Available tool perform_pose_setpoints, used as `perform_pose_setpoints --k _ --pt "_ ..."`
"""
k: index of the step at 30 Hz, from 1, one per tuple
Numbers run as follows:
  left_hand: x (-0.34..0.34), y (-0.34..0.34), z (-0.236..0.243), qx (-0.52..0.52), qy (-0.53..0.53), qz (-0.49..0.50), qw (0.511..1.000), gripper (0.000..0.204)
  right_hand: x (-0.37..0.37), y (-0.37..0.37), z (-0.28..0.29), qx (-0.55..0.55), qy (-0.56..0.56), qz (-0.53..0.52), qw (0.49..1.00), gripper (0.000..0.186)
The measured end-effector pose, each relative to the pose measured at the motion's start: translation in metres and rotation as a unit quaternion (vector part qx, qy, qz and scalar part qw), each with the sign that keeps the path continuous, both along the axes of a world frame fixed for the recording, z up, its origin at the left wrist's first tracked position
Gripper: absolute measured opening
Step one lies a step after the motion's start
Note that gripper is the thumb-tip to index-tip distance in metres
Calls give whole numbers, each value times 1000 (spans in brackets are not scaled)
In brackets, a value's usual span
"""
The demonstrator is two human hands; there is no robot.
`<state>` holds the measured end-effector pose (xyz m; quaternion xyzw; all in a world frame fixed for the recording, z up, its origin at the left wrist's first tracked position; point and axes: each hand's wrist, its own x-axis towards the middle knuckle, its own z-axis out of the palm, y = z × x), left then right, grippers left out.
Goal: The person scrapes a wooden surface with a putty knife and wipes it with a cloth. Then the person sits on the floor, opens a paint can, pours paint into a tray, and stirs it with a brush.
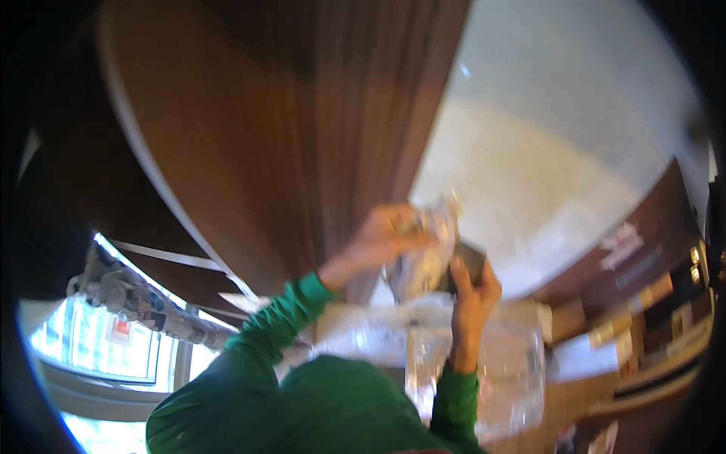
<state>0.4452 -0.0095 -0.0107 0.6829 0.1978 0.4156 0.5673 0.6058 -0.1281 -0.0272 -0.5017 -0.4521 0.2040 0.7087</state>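
Observation:
My left hand grips a crumpled clear plastic bag, blurred, with something I cannot make out inside. Just to its right, my right hand holds a dark grey squarish piece, thumb on its face, against the bag's right side. Green sleeves cover both forearms.
A dark wood-grain panel fills the upper middle, beside a pale surface. Plastic-wrapped packages lie below my hands. A window with a wrapped bar is at left, shelving at right.

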Motion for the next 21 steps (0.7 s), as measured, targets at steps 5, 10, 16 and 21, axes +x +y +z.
perform_pose_setpoints --k 5,10,16,21 --pt "-22 -6 -27 118 117 78 983 28 -14 8 -35 -104 112 114 982 17" --pt "-42 -12 -52 -44 -3 132 990 25 -47 16 -63 -68 166 181 967 17" --pt "-82 1 -48 -215 -199 279 915 20 -32 -1 -64 -99 37 163 981 14" --pt "-123 -43 -32 -80 -2 250 965 23 -13 10 -58 -55 211 106 970 16"
